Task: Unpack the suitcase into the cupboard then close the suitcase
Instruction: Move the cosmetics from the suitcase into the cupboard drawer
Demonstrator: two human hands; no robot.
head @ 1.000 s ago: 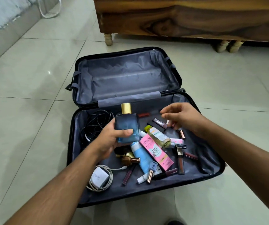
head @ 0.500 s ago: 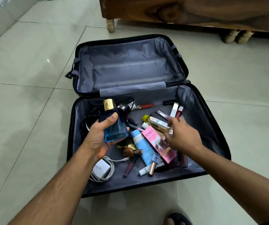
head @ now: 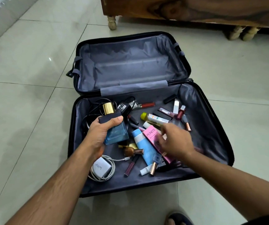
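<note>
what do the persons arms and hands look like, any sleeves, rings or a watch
Both forearms are bare right up to the frame edge, with no sleeve cuff in view. The left hand and the right hand show no glove, ring, watch or bracelet. The right hand is motion-blurred, so small details there are unclear.

Illumination is soft, even and moderately bright. The glossy floor [head: 33, 98] carries a small specular highlight at its left side and broad pale reflections along the near left. Shadows are faint and diffuse; a darker band lies under the wooden furniture [head: 195, 8] at the top edge. The suitcase [head: 130, 67] lining is rendered sharply. The right hand [head: 174, 140] shows motion blur at the fingers; the left hand [head: 98, 135] is sharp. Wide-angle distortion bends tile joints and stretches both forearms toward the bottom corners.
</note>
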